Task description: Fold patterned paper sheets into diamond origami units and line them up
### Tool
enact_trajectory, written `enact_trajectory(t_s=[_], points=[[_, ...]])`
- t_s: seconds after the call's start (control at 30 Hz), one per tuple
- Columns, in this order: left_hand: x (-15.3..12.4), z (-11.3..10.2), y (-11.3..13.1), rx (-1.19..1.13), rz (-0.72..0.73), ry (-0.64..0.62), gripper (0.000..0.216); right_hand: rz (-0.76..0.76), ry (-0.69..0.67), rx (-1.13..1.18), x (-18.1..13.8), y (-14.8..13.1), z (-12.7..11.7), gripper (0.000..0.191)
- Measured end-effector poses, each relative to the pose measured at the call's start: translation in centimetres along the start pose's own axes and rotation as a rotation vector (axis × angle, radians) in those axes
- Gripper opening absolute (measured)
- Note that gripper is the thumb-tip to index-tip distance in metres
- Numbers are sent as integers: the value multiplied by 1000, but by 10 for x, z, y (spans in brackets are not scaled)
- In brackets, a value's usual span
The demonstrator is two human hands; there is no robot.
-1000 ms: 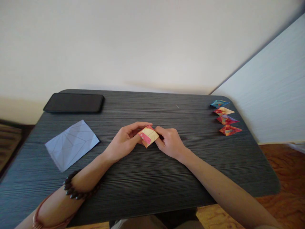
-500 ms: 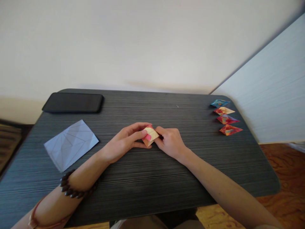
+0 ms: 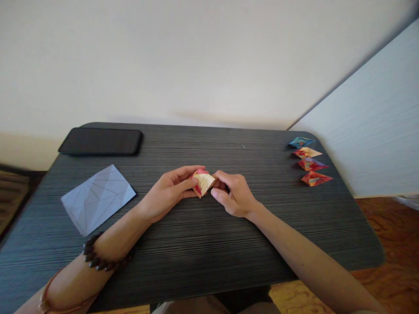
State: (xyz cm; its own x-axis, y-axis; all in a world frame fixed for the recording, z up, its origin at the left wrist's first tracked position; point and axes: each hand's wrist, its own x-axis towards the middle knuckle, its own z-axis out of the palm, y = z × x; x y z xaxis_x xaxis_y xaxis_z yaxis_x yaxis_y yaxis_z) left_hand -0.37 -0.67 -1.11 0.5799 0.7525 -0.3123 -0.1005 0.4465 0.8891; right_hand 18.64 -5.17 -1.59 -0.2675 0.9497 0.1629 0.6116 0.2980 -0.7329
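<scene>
"Left hand (image 3: 166, 194) pinches the patterned folded paper (image 3: 205, 183), thumb on its face, over the table (image 3: 196, 248) middle."

"Right hand (image 3: 237, 196)?"

"Thumb and index parted, at the paper's right corner (contact there: cannot tell)."

"Versus half a second back?"

"Right thumb has come away from the corner; it was closed in there. Paper's slightly further left, tilted differently."

"Everything else?"

"Unmoved: four folded pieces (image 3: 311, 164) lined up on the right, creased pale sheet (image 3: 98, 198) left, black phone (image 3: 101, 141) behind that."
</scene>
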Motion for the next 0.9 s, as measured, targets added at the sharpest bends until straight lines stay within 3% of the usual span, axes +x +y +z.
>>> enact_trajectory(t_s=[0.17,0.57,0.9], points=[[0,0,-1,9,-18,10,38,72,61,-25,2,0,2,33],[0,3,3,-60,-40,66,33,123,93,-31,2,3,5,28],[1,0,-2,11,-24,25,36,108,60,-7,2,2,5,32]])
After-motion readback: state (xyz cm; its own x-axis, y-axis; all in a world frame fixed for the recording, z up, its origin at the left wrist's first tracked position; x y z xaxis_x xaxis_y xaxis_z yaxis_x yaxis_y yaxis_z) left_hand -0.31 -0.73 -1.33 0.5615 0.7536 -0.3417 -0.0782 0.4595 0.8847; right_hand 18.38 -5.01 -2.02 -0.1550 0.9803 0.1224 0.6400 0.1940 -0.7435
